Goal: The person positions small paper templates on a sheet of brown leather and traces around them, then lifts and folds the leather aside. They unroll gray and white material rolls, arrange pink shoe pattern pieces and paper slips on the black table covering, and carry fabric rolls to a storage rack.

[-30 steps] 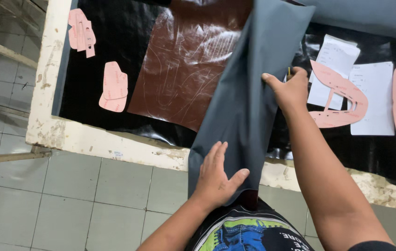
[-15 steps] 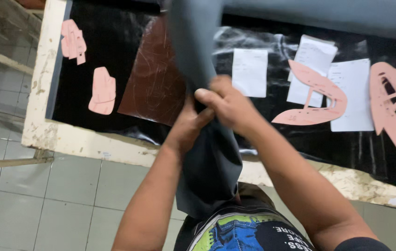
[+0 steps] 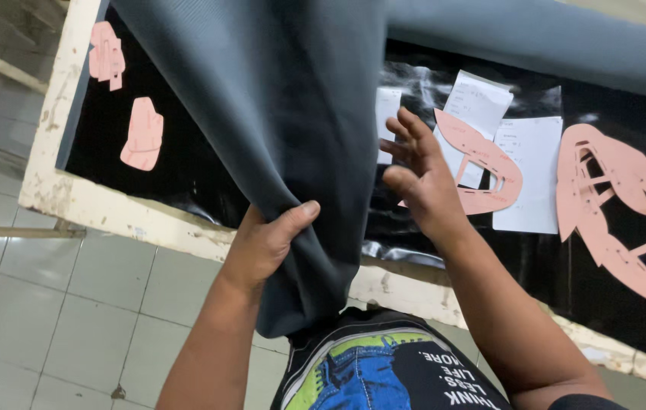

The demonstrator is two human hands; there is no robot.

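**Grey sheet gathered at the near edge of the cutting table**

Nearest the camera, the left hand (image 3: pixel 266 243) is closed on a bunched fold of the grey sheet material (image 3: pixel 293 114), thumb on top and fingers hidden behind, so the hanging end drapes down in front of the person's printed shirt (image 3: pixel 384 372) rather than dropping to the tiled floor (image 3: pixel 57 304). The right hand (image 3: pixel 422 178) is open, fingers spread, resting flat along the sheet's right edge and gripping nothing; it seems to be steadying or smoothing that edge. The sheet rises from the left hand and spreads up and across the black-covered table (image 3: pixel 186 163), hiding much of its middle. Beyond the right hand lie pink pattern pieces (image 3: pixel 490 171) and white paper slips (image 3: pixel 528 175), flat on the black surface. Two smaller pink cut-outs (image 3: pixel 143 133) sit at the table's far left, well apart from the sheet's hanging end.
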